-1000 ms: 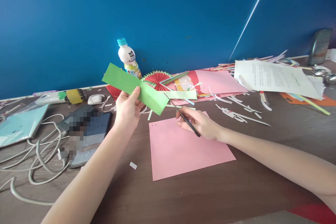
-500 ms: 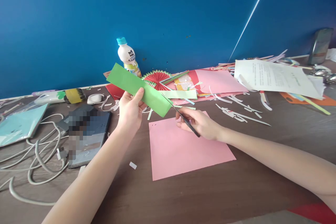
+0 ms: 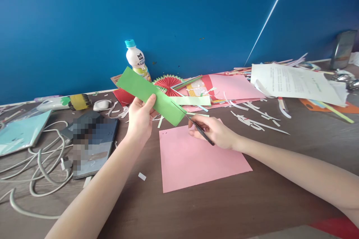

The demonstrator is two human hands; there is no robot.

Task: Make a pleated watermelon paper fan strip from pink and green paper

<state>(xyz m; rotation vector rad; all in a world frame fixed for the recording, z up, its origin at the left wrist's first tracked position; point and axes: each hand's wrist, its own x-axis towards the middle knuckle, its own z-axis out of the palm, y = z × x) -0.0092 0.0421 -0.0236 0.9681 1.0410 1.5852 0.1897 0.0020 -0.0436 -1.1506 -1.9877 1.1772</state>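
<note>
My left hand (image 3: pixel 141 117) pinches a folded-looking green paper strip (image 3: pixel 150 95) between thumb and fingers, holding it up above the table at a slant. My right hand (image 3: pixel 214 130) is closed around black-handled scissors (image 3: pixel 203 134), seen nearly edge-on. Their thin dark blade lies across the lower right end of the green paper, and any second blade is hidden behind it. Beneath both hands, a pink paper sheet (image 3: pixel 202 164) lies flat on the table. A pale green strip (image 3: pixel 196 100) sits just behind the green paper.
Behind stand a bottle (image 3: pixel 136 59) and a red-green pleated paper fan (image 3: pixel 168 84) near the blue wall (image 3: pixel 179 15). Paper scraps (image 3: pixel 252 119) and a printed sheet (image 3: pixel 294 84) lie right. On the left are a phone (image 3: pixel 98 153), white cables (image 3: pixel 42 168) and an earbud case (image 3: pixel 102 105).
The green paper and my left hand have shifted slightly right. The scissors' blade now lies further over the paper's end. My right hand has barely moved.
</note>
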